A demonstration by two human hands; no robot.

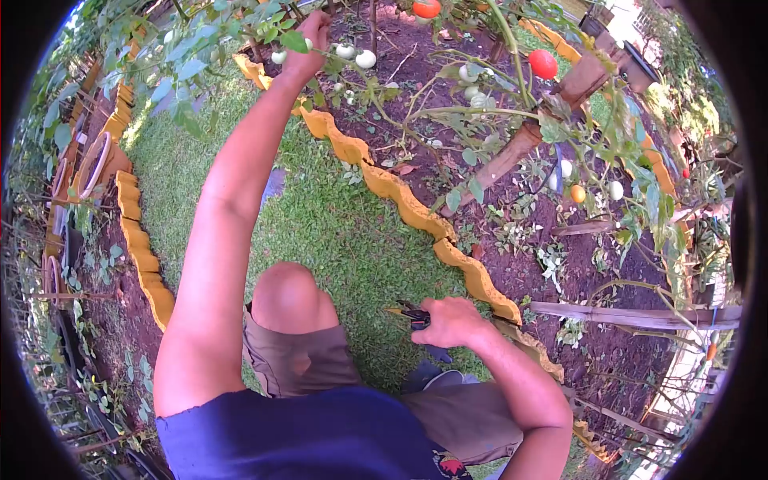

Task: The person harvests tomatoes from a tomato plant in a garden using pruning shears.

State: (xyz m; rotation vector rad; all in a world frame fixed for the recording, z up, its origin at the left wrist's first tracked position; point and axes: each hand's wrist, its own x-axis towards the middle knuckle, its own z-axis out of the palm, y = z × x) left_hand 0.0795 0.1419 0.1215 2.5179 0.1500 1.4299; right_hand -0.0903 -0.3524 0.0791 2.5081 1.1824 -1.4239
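My left hand (310, 46) is raised at the top of the view among tomato stems and leaves, its fingers bent together around something too small to make out. Pale green tomatoes (366, 59) hang just to its right. Low in the middle, my right hand (452, 322) is closed on dark-handled pruning shears (414, 314), whose tips point left over the grass. A red tomato (542, 64) and an orange one (578, 194) hang on the plants at the right, beside a slanting wooden stake (500, 166).
Wavy yellow edging (392, 192) divides the grass (320, 216) from the soil bed. A second yellow edging (140, 248) runs along the left. A wooden board (632, 314) lies across the bed at the right. My bent knee (286, 296) is below my left arm.
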